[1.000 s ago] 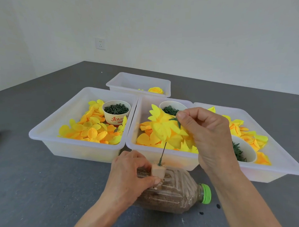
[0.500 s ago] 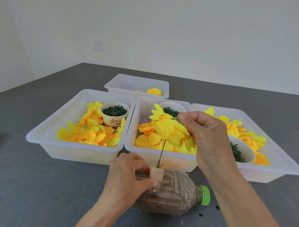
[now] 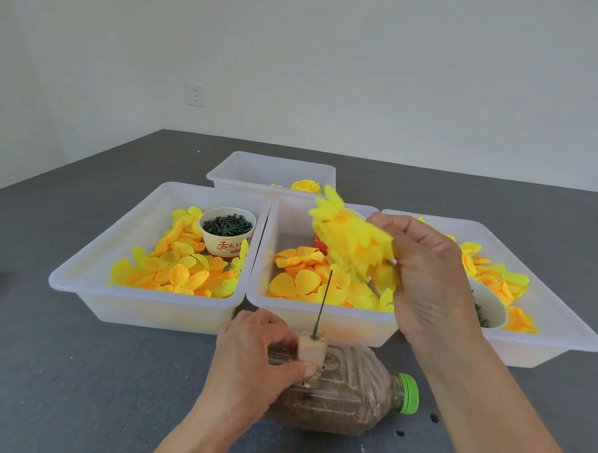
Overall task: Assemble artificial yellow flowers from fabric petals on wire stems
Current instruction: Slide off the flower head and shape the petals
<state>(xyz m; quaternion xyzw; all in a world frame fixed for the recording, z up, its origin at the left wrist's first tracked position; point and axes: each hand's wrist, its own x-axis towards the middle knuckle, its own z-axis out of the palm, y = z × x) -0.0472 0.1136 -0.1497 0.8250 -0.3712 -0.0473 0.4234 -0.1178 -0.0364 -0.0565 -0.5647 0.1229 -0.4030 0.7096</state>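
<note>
I count four translucent plastic bins: three in a row, left, middle, right, and one behind. My left hand pinches a small wooden block on a ribbed bottle; one thin wire stem stands in it. My right hand grips a blurred cluster of fuzzy yellow petals above the stem tip.

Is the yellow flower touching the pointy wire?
Apart. The head view shows the yellow flower pinched in the right hand, lifted up and to the right of the wire, whose bare tip stands free in front of the petals in the tray.
</note>
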